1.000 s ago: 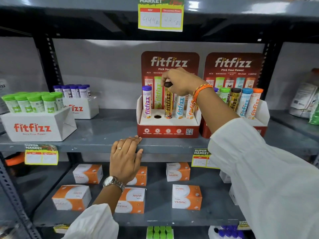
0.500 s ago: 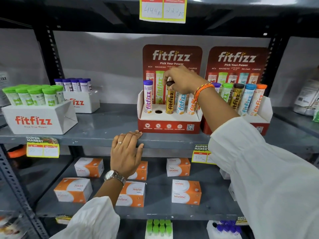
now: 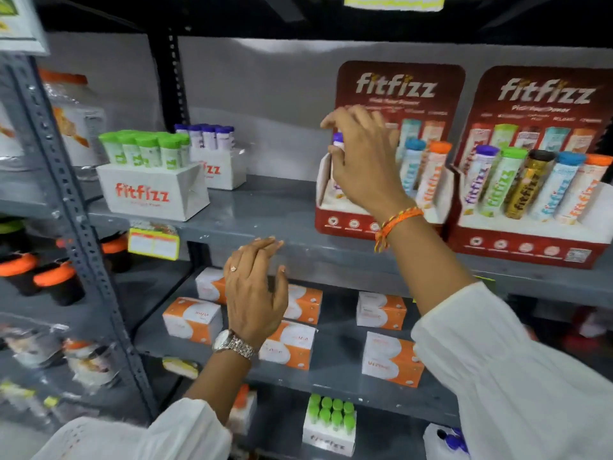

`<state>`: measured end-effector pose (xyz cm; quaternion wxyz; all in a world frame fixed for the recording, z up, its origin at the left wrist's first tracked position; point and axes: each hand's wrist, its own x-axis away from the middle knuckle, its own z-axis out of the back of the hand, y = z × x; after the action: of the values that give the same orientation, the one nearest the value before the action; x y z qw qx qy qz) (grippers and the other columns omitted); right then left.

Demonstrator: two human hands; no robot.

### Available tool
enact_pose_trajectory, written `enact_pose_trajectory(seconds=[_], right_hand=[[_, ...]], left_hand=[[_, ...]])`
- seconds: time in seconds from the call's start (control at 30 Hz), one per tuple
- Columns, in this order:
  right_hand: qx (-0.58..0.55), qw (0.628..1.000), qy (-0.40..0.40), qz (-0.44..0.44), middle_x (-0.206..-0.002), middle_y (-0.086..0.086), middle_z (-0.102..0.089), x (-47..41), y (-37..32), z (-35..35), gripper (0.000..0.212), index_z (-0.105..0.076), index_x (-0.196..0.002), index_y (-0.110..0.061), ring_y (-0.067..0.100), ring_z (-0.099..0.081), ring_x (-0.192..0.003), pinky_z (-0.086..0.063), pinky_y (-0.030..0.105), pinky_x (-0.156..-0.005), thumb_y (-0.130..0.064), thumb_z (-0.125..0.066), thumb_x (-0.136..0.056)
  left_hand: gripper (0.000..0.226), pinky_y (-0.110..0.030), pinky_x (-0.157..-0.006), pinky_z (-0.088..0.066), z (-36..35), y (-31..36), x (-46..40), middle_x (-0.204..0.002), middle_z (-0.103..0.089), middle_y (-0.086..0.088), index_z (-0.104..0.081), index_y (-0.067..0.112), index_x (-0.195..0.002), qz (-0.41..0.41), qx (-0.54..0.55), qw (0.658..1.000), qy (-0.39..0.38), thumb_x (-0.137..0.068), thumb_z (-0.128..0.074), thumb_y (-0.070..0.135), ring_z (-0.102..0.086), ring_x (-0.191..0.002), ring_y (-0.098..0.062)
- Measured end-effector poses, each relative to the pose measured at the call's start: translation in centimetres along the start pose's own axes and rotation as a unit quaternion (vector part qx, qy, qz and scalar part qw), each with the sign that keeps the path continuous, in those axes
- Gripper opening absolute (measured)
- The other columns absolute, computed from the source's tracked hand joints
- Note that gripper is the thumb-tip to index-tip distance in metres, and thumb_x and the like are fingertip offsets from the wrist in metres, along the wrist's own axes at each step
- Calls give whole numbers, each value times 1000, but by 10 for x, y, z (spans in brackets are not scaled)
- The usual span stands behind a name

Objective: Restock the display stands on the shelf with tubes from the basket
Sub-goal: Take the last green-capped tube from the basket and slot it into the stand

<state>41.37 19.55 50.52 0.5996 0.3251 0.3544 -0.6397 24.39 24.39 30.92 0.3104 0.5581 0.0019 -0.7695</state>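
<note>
Two red fitfizz display stands sit on the grey shelf. My right hand reaches over the left stand, and its thumb and fingers close around the purple-capped tube at the stand's left end. That hand hides the stand's middle tubes. A blue-capped tube and an orange-capped tube stand to its right. The right stand holds a full row of several tubes. My left hand is open, fingertips at the shelf's front edge. The basket is out of view.
A white fitfizz box with green-capped tubes and one with purple-capped tubes stand on the shelf's left. Orange-and-white boxes lie on the shelf below. A grey slotted upright rises at the left, with orange-lidded jars beyond it.
My right hand has left the brown-capped tube and moved left onto the purple-capped one. The view has swung left and closer. My left hand stays at the shelf edge.
</note>
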Motion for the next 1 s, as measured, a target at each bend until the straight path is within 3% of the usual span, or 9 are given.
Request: enact_pose_trajectory(seconds=[0.1,0.2,0.3,0.4,0.5,0.6,0.7,0.8,1.0], right_hand=[[-113,990,18,77,-113,2,-61,35,-49,-34,29,-62,-111,-20,28,-56,-106,-44,46,-85,-9,-61,-84],[-205,970,-35,128,-109,5,-63,83,-103,-80,26,-65,-107,-17,31,-58,-103,-45,47,-82,-9,-62,-83],[-278,933,-161,160,-107,9,-65,145,-155,-130,27,-68,-106,-14,34,-59,-99,-45,47,-84,-6,-62,-81],[-302,886,-312,162,-106,10,-66,217,-203,-175,28,-69,-107,-14,35,-61,-100,-44,43,-91,-4,-66,-80],[-332,802,-475,148,-116,12,-62,284,-242,-211,28,-66,-117,-13,34,-58,-110,-47,44,-95,-9,-65,-89],[-340,702,-604,165,-125,10,-56,343,-273,-237,35,-57,-128,-14,29,-56,-119,-47,40,-98,-13,-64,-94],[-336,623,-683,179,-137,11,-49,386,-303,-254,45,-48,-138,-15,29,-54,-124,-47,41,-102,-20,-64,-96],[-309,587,-719,207,-146,17,-42,414,-329,-266,55,-38,-147,-12,35,-48,-130,-43,47,-106,-24,-62,-98],[-297,557,-745,216,-149,24,-36,442,-365,-279,67,-22,-156,-20,42,-43,-134,-41,47,-107,-25,-57,-100]], left_hand=[[36,-21,-105,-27,40,-32,41,-124,-62,0,-63,16,-118,30,-39,999,-2,-82,-59,16,-55,-118,-21],[38,-34,-98,-38,85,-66,111,-122,-60,-2,-62,16,-118,110,-91,988,-61,-81,-58,18,-55,-114,-27],[35,-35,-91,-38,129,-79,199,-120,-61,-3,-60,18,-118,199,-130,964,-120,-84,-55,21,-55,-109,-29],[36,-36,-91,-37,162,-71,286,-122,-57,0,-56,19,-123,303,-177,919,-182,-88,-52,28,-54,-109,-28],[34,-36,-93,-37,183,-56,344,-119,-56,2,-57,20,-122,382,-190,874,-233,-90,-50,31,-55,-108,-25],[30,-31,-89,-39,195,-49,381,-107,-64,0,-66,17,-111,377,-200,853,-299,-92,-46,30,-61,-100,-24],[28,-33,-85,-45,206,-51,400,-100,-66,2,-70,19,-103,354,-196,840,-363,-97,-46,32,-64,-94,-24],[28,-33,-81,-46,214,-58,411,-92,-66,5,-69,24,-90,306,-193,844,-395,-99,-46,35,-63,-90,-23],[35,-30,-79,-49,214,-63,406,-84,-71,8,-74,24,-80,245,-238,843,-415,-97,-46,36,-67,-83,-18]])
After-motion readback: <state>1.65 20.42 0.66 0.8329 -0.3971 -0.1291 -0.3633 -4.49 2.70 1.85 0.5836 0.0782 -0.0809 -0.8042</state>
